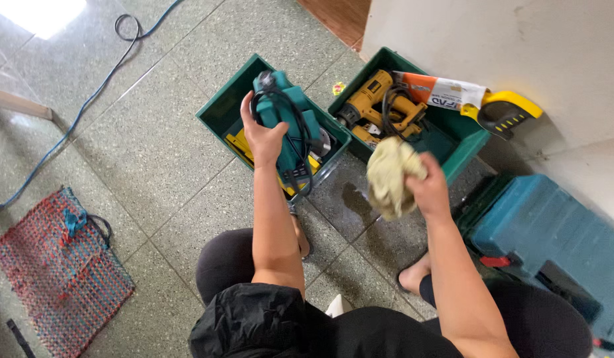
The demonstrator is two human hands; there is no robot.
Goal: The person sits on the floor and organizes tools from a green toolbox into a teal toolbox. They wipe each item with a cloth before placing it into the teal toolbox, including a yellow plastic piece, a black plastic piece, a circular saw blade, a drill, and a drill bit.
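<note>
We see a teal hard-plastic power tool (287, 122), its black cord looped around the body, standing in the left half of an open green case (217, 113) on the speckled stone floor (154, 159). Our left hand (262, 136) is wrapped around the tool. Our right hand (427, 185) is closed on a crumpled, soft yellowish cloth (390, 176), held just right of the tool. The case's other half holds a yellow drill (370, 103). A yellow-handled handsaw (479, 103) lies across it; a blue case (545, 232) sits beside it, a woven mat (55, 265) farther left.
</note>
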